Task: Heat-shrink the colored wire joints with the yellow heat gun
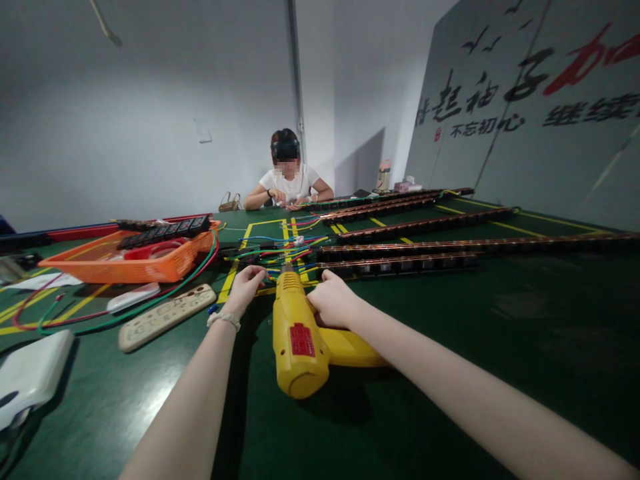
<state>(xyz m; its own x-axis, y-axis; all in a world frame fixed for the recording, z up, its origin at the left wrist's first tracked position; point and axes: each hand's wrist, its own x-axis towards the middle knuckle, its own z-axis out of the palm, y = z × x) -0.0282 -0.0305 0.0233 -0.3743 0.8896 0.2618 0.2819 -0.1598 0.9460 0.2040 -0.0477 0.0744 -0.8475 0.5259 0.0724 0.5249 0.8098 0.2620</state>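
Observation:
A yellow electric screwdriver lies on the green table with its tip pointing away from me toward a bundle of coloured wires. My right hand is closed around the tool at the top of its handle. My left hand, with a bracelet on the wrist, has its fingers curled at the wire ends just left of the tool's tip; what it pinches is too small to make out. Long dark strips with copper rails run off to the right from the wires.
An orange basket with black socket parts stands at the left. White power-strip covers and a white casing lie near the left edge, with red and green cables. A person sits working at the far end of the table.

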